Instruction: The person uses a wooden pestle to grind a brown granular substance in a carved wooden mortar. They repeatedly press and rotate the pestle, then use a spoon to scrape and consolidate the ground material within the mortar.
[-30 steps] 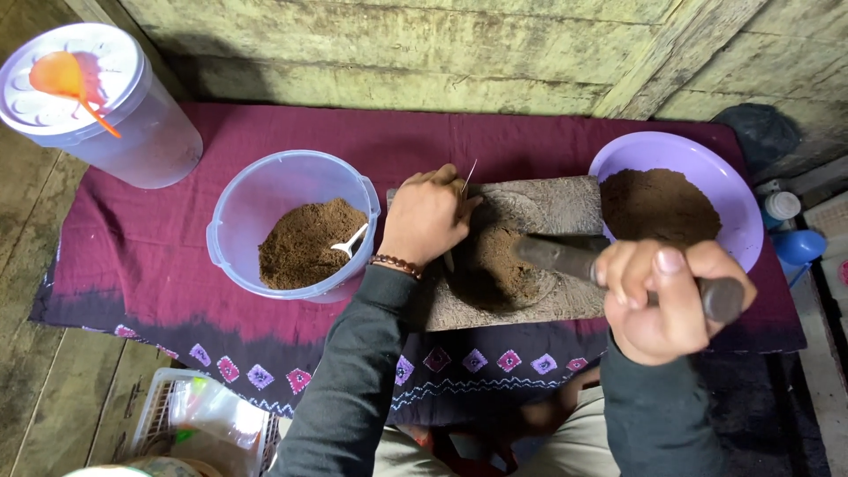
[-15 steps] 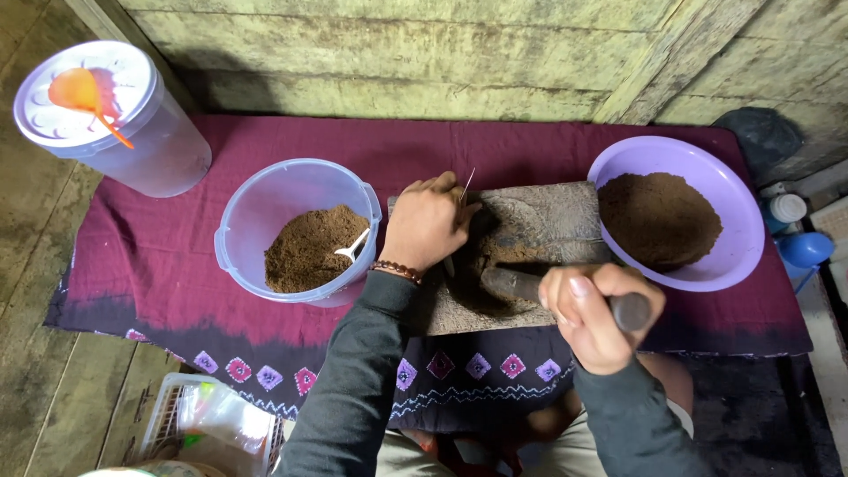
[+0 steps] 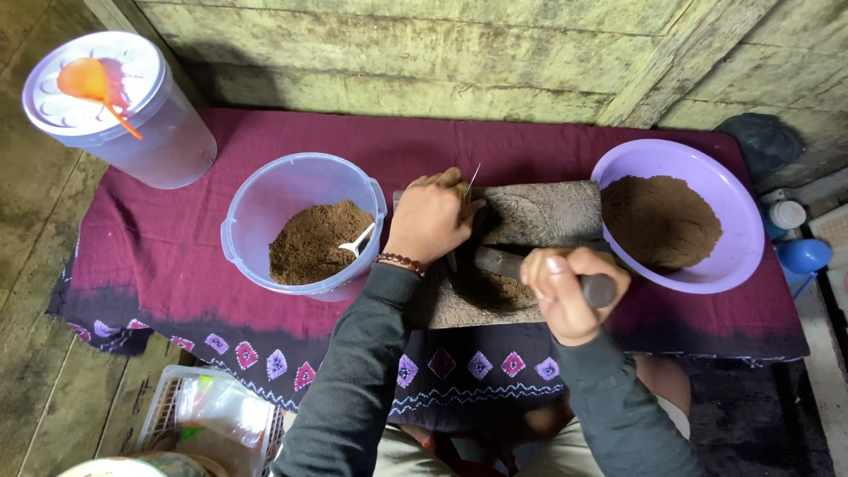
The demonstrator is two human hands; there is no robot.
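Lidded clear tub (image 3: 132, 115) with orange spoon (image 3: 88, 81) sitting far left on maroon cloth (image 3: 159, 265); blue ladle (image 3: 802, 256) lying far right; clear plastic container (image 3: 208, 415) resting near left.

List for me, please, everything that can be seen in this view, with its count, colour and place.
cloth: one, maroon with patterned hem, spread under everything
grinding slab: one, grey stone, centre
roller: one, dark, across the slab
tub: one, pale blue, holds brown powder and a white spoon, left of slab
bowl: one, purple, brown powder, right
lidded jar: one, clear, orange scoop on lid, far left
crate: one, white, bottom left
left hand: on the slab, beaded bracelet
right hand: closed grip on the roller
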